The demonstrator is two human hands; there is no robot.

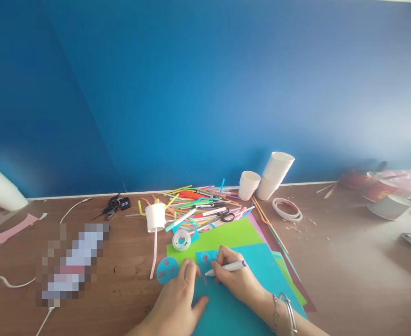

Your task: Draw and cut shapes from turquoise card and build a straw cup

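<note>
In my right hand (231, 275) is a white marker (232, 266) with a purple end, its tip at the blue sheet of paper (257, 261) where a faint purple mark shows. Small blue pieces with red drawings (205, 257) lie partly under that hand's fingers. My left hand (179, 294) rests at the sheet's left edge, thumb apart from the fingers, holding nothing. Beside it is a round blue paper disc (167, 270) with red drawings. Green paper (222, 233) lies beneath the blue sheet, and a tape roll (181, 240) sits on its corner.
Colourful straws (184, 200), markers and black-handled scissors (227, 215) are piled at the back. A paper cup with straws (155, 217) stands left. Stacked cups (275, 175), a white ring-shaped roll (287, 209), keys (114, 204) and a blurred-out device (74, 266) lie around.
</note>
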